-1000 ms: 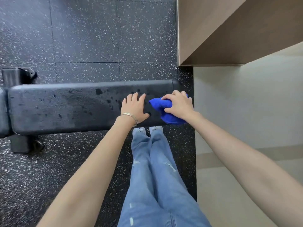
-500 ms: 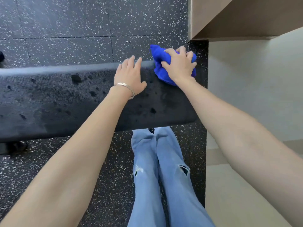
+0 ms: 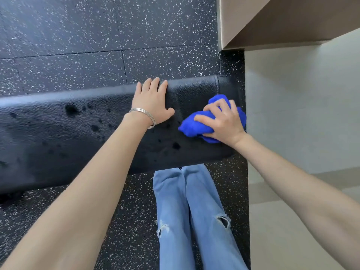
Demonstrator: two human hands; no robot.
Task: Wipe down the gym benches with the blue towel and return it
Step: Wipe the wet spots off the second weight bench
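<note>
A black padded gym bench (image 3: 58, 137) runs across the view from left to right, with dark wet spots on its top. My right hand (image 3: 224, 121) presses a bunched blue towel (image 3: 196, 123) onto the bench near its right end. My left hand (image 3: 152, 103) lies flat on the pad just left of the towel, fingers spread over the far edge, a thin silver bracelet on the wrist. It holds nothing.
Black speckled rubber floor (image 3: 78, 36) surrounds the bench. A pale wall (image 3: 302, 114) rises right beside the bench's right end, with a brown ledge (image 3: 272, 20) jutting out above. My legs in light blue jeans (image 3: 191, 211) stand against the bench's near side.
My right hand has dragged the towel from the far edge of the bench back toward the near side at the right end. My left hand stays flat on the pad.
</note>
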